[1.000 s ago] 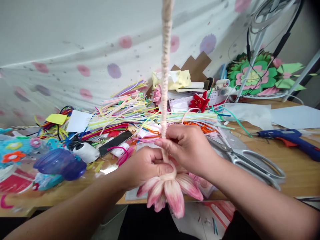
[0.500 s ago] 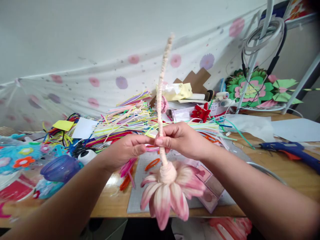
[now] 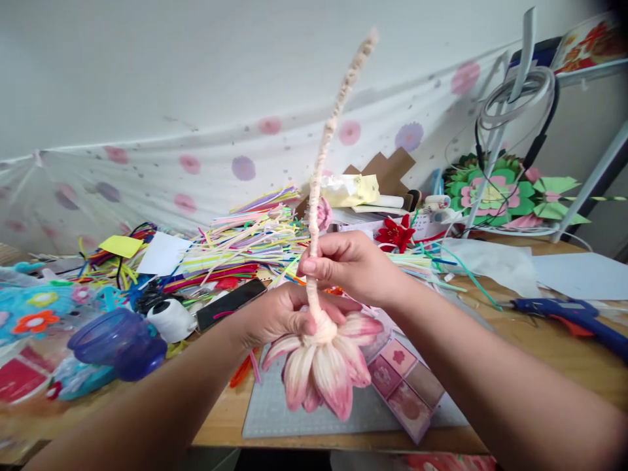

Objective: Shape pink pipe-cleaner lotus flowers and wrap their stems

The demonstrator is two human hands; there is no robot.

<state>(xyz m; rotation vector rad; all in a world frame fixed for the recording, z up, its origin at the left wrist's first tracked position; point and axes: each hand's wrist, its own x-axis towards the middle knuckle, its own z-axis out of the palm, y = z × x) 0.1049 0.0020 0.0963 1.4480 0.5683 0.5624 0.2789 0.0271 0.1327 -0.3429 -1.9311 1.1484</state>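
A pink-tipped cream flower (image 3: 326,373) hangs head down over the grey mat, its wrapped cream stem (image 3: 324,154) rising and leaning right at the top. My right hand (image 3: 350,265) pinches the stem partway up between thumb and fingers. Lower down, my left hand (image 3: 289,314) is closed round the base of the stem, just above the petals, with its fingers passing behind the stem. A palette of pink and brown squares (image 3: 407,389) lies on the mat beside the flower, partly behind my right forearm.
Bundles of coloured stems (image 3: 250,242) lie across the back. On the left are a purple bowl (image 3: 118,343), a white spool (image 3: 171,318) and a black phone (image 3: 230,303). A blue glue gun (image 3: 574,314) rests at the right, near a white stand (image 3: 495,137).
My left hand has moved right and down and taken hold of the stem base. The flower has risen slightly, and its stem now leans further right.
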